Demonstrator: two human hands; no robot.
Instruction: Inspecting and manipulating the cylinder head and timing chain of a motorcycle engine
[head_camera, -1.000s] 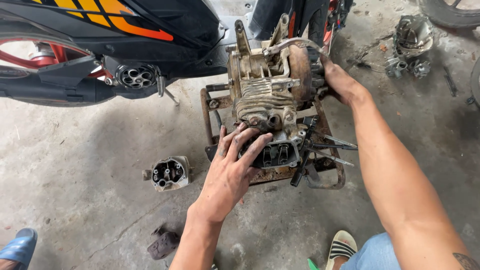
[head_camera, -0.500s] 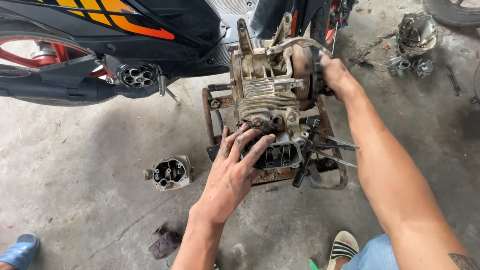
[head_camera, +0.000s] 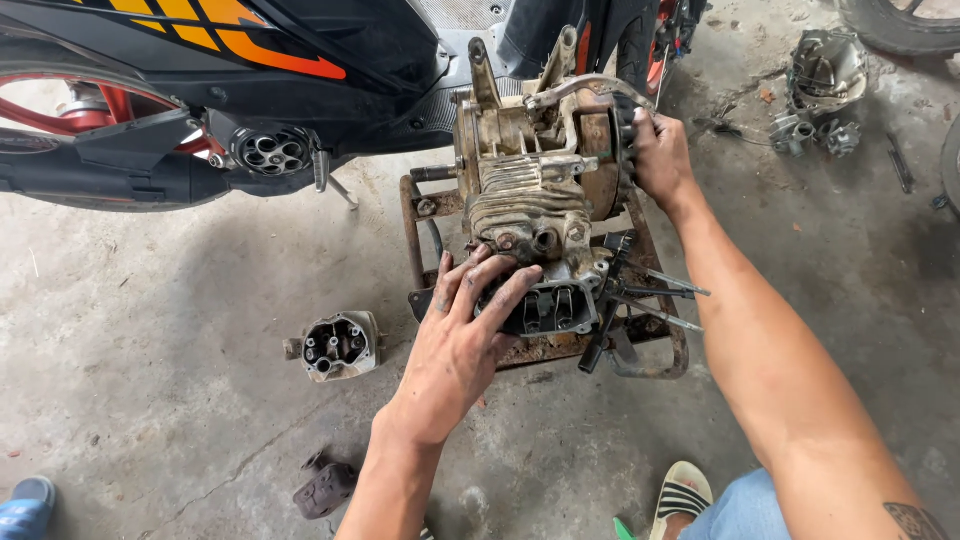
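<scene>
Both arms are bare, with no sleeves. The left hand (head_camera: 455, 350) has dark grease smudges. Near it are blue jeans (head_camera: 740, 510) and a striped sandal (head_camera: 683, 495).

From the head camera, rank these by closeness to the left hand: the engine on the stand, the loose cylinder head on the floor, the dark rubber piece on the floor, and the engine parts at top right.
1. engine: under the left hand, fingers touching its front.
2. loose cylinder head: on the floor, left of the hand.
3. dark rubber piece: floor, below left. Close to call with 2.
4. engine parts: far top right.
</scene>
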